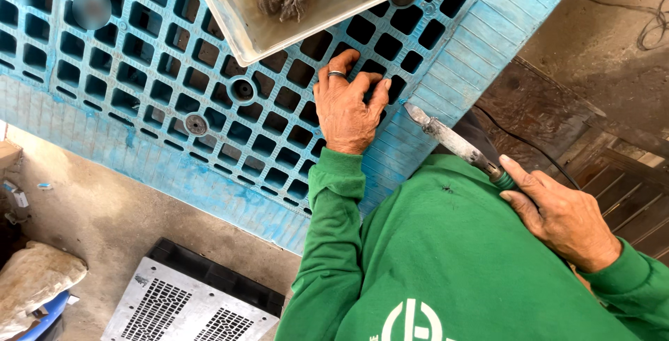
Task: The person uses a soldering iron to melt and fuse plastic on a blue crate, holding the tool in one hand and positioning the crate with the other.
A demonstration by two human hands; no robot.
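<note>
Knife [446,139] in right hand [557,212], blade tip just beside left hand [346,107]

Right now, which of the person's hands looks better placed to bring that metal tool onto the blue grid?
Probably the right hand: it grips the metal tool, whose tip points at the blue grid's edge. The left hand lies flat on the grid, seemingly steadying it.

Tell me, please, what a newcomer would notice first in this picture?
First, the big blue grid pallet filling the upper left, with the left hand pressed flat on it. Then the right hand at right, holding a metal-tipped tool against the pallet's edge. A tray with grey clumps lies on top.
</note>
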